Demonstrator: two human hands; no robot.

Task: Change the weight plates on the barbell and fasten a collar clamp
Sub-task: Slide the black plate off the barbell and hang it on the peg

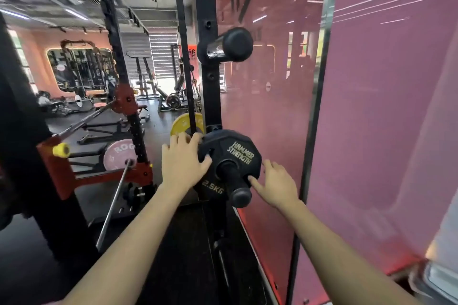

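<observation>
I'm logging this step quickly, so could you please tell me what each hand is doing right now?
Left hand: open, fingers spread on the rim of the black plate.
Right hand: open, holding nothing, fingertips at the plate's other edge.

Left of a pink glass wall (386, 106): dark gym floor (161, 116), peach back wall with rounded mirror (79, 69), shuttered window (163, 57), exposed grey ceiling with strip lights (74, 13).
</observation>
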